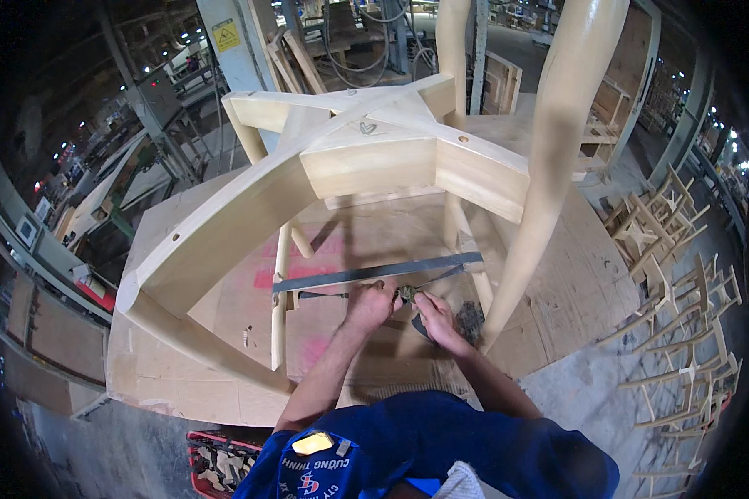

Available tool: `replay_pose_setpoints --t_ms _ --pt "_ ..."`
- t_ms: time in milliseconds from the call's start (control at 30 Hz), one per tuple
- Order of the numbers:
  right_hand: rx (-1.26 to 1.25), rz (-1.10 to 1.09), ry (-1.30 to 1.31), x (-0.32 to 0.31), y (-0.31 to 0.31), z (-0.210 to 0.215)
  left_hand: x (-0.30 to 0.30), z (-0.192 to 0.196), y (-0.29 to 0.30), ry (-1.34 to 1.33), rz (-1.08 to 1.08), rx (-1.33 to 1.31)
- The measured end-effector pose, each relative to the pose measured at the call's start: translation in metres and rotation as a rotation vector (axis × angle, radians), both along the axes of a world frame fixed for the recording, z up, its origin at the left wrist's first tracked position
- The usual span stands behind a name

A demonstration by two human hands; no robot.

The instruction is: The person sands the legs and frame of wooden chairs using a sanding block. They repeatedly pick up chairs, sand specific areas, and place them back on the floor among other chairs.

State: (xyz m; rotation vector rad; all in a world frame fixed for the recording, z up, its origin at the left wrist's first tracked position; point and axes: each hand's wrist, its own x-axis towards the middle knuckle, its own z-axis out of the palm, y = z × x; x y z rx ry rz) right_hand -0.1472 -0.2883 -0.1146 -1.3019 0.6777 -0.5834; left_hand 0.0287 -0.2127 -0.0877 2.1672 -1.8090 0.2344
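The right hand is holding a narrow grip, its thumb and fingers closing on the right side of a small metal buckle. The left hand is resting in a curled shape against the buckle's left side; its back is facing up and hiding the fingertips, so I cannot tell whether they are clasping the buckle or the strap. The buckle is sitting between the two hands, on the near side of a dark grey band that is stretching across between a left wooden bar and a right wooden bar.

A pale wooden frame is standing around and beyond the hands on a cardboard-covered table. The thick leg on the right is running out of view at the far edge. A dark strap is showing left of the left hand, its path under the fingers being hidden. Beneath the right hand, a dark shape is too covered to make out. Near left, the blue clothing is covering part of a red basket.
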Motion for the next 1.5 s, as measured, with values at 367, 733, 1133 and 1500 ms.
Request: replay_pose_setpoints --t_ms 367,733,1133,1500 --pt "-0.003 -0.01 0.042 0.006 0.011 0.035 0.005 -0.009 0.014 0.057 -0.049 -0.136" --pt "-0.834 0.246 -0.001 0.005 0.026 -0.044 -0.002 -0.046 0.079 0.229 -0.091 -0.059" --pt "0.25 0.463 0.069 -0.013 0.057 -0.066 -0.006 -0.04 0.146 0.192 -0.084 0.171" --pt "-0.16 0.04 0.088 0.018 0.048 0.01 -0.002 -0.014 0.139 0.357 -0.265 -0.032"
